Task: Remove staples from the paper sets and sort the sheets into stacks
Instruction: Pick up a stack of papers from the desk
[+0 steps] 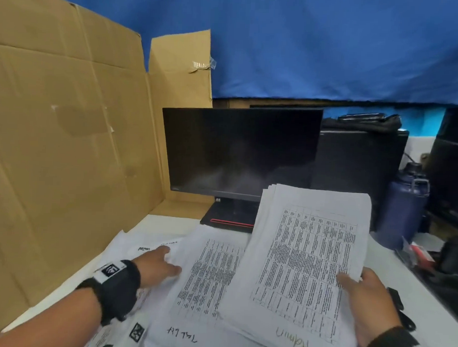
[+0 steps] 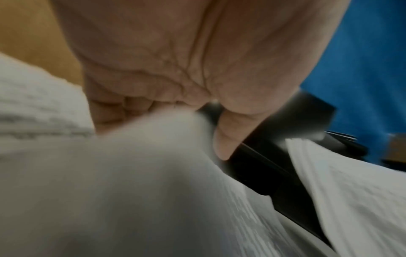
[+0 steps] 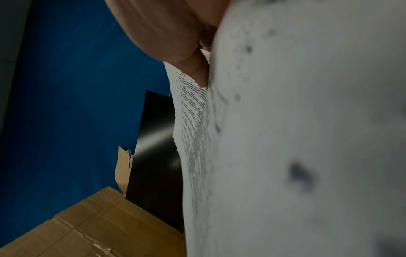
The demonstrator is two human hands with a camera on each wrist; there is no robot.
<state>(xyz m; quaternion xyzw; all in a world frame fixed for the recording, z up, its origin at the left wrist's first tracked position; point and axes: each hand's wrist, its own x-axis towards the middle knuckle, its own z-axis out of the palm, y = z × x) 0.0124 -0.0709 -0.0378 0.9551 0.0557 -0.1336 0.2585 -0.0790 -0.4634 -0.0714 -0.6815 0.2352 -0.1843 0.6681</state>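
Note:
My right hand (image 1: 359, 284) grips a thick paper set (image 1: 308, 254) printed with dense tables. It holds the set by its right edge, thumb on top, tilted up off the table. In the right wrist view the thumb (image 3: 193, 69) presses on the printed sheet (image 3: 193, 121). My left hand (image 1: 162, 259) rests on sheets (image 1: 142, 245) spread at the left, fingers stretched out and thumb pointing towards a flat printed sheet (image 1: 211, 274). The left wrist view shows the palm (image 2: 164, 60) over blurred paper (image 2: 110, 191). Two sheets in front carry handwritten labels (image 1: 292, 341).
A dark monitor (image 1: 239, 153) stands right behind the papers. A tall cardboard sheet (image 1: 68, 141) walls off the left side. At the right are a blue bottle (image 1: 403, 210), a black case (image 1: 360, 162) and small clutter (image 1: 422, 255). Blue cloth (image 1: 331, 47) hangs behind.

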